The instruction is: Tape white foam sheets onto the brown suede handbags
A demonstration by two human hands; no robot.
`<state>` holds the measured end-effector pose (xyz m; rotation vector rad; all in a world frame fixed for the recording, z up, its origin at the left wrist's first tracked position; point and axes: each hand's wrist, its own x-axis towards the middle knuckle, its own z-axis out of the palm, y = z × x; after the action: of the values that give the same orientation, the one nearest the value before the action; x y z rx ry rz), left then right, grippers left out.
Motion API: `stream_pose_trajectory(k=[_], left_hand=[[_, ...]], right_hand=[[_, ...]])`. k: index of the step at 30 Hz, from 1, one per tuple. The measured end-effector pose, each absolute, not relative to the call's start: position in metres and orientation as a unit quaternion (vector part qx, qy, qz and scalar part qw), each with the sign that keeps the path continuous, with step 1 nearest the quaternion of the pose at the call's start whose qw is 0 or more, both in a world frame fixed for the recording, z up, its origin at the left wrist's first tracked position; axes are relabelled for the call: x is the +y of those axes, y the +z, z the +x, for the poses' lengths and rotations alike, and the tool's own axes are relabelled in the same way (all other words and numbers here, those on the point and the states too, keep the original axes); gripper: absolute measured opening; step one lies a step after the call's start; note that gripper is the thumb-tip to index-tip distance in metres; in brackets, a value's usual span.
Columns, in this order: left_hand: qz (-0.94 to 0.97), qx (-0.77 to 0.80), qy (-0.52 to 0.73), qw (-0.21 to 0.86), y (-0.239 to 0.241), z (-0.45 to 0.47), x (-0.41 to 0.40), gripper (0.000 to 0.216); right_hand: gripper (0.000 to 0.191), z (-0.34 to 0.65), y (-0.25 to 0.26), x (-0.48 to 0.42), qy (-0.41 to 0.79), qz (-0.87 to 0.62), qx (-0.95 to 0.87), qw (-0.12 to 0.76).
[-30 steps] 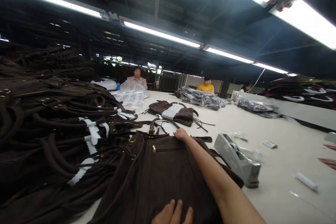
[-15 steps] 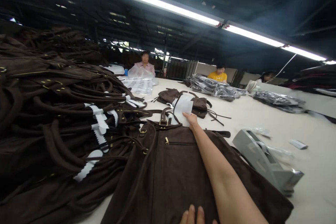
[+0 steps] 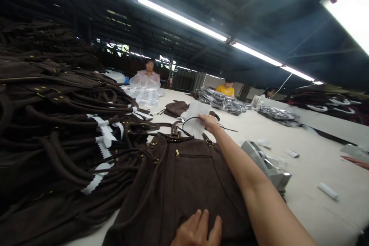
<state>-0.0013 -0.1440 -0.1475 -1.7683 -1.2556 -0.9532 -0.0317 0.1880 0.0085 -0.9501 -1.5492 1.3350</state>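
Note:
A dark brown handbag (image 3: 190,184) lies flat in front of me, with a zip pocket, brass rings and buckles, and cord straps trailing to its left. My left hand (image 3: 198,230) rests on the lower part of its front, fingers spread and holding nothing. Stretched out to the bag's top edge, my right hand (image 3: 208,122) pinches a white sheet (image 3: 194,119) that stands up beside the handles. A thin dark cord (image 3: 184,123) loops across the sheet. Behind it lies a smaller brown bag (image 3: 176,108), partly hidden by the sheet.
Piled brown bags (image 3: 57,123) with white strips on their handles crowd the left. A grey tape dispenser (image 3: 265,165) stands to the right on the white table (image 3: 311,153). Plastic-wrapped bundles (image 3: 221,100) lie farther back, where several people sit, one in a yellow shirt (image 3: 225,90).
My right hand has lifted the white sheet slightly and moved it left, so it covers more of the smaller bag. My left hand has come farther onto the handbag. The view has turned rightward.

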Motion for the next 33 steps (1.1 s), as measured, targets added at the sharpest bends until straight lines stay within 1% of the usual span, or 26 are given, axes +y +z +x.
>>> stream_pose_trajectory(k=[3,6,9,10,13,14,16,20,22,24,26,27,28,29,30,33], left_hand=[[-0.735,-0.500,-0.319,0.329,-0.130,-0.010,-0.148,0.031],[-0.771,-0.502,-0.253,0.300,-0.123,-0.012,-0.153,0.033],[-0.788,-0.515,-0.195,0.276,-0.119,-0.011,-0.157,0.037],[-0.792,-0.518,-0.180,0.269,-0.117,-0.011,-0.159,0.038],[-0.801,-0.518,-0.162,0.253,-0.111,-0.011,-0.164,0.041],[-0.804,-0.514,-0.164,0.250,-0.110,-0.011,-0.165,0.042],[-0.809,-0.508,-0.170,0.244,-0.108,-0.012,-0.167,0.045],[-0.817,-0.505,-0.135,0.241,-0.104,-0.013,-0.170,0.050],[-0.830,-0.507,-0.097,0.213,-0.095,-0.013,-0.174,0.051],[-0.842,-0.515,-0.066,0.144,-0.075,-0.014,-0.178,0.054],[-0.848,-0.526,-0.047,0.048,-0.047,-0.015,-0.176,0.054],[-0.845,-0.533,-0.039,0.002,-0.032,-0.016,-0.171,0.047],[-0.839,-0.543,-0.025,-0.039,-0.017,-0.018,-0.162,0.033],[-0.824,-0.562,-0.007,-0.071,-0.004,-0.019,-0.150,0.029],[-0.801,-0.593,0.008,-0.079,0.005,-0.021,-0.135,0.039],[-0.741,-0.671,-0.025,-0.021,0.005,-0.031,-0.089,0.036]], right_hand=[[0.023,0.006,0.011,0.157,0.534,-0.373,-0.648,0.395],[0.027,0.041,-0.011,0.115,0.508,-0.364,-0.697,0.350],[0.018,0.065,-0.052,0.075,0.422,-0.333,-0.794,0.284],[0.018,0.070,-0.067,0.064,0.383,-0.316,-0.823,0.274],[0.036,0.078,-0.098,0.045,0.255,-0.283,-0.884,0.270],[0.038,0.079,-0.103,0.043,0.224,-0.278,-0.896,0.265],[0.038,0.080,-0.107,0.041,0.204,-0.270,-0.906,0.253],[0.033,0.080,-0.103,0.045,0.233,-0.237,-0.907,0.260],[0.031,0.081,-0.102,0.048,0.269,-0.231,-0.898,0.260],[0.027,0.084,-0.101,0.050,0.309,-0.226,-0.887,0.260],[0.024,0.086,-0.101,0.053,0.343,-0.219,-0.874,0.265],[0.023,0.087,-0.101,0.055,0.356,-0.216,-0.868,0.270],[0.022,0.088,-0.100,0.056,0.365,-0.213,-0.863,0.275],[0.021,0.089,-0.100,0.057,0.371,-0.212,-0.860,0.279],[0.021,0.090,-0.100,0.058,0.375,-0.210,-0.858,0.280],[0.020,0.091,-0.099,0.058,0.377,-0.204,-0.861,0.274]])
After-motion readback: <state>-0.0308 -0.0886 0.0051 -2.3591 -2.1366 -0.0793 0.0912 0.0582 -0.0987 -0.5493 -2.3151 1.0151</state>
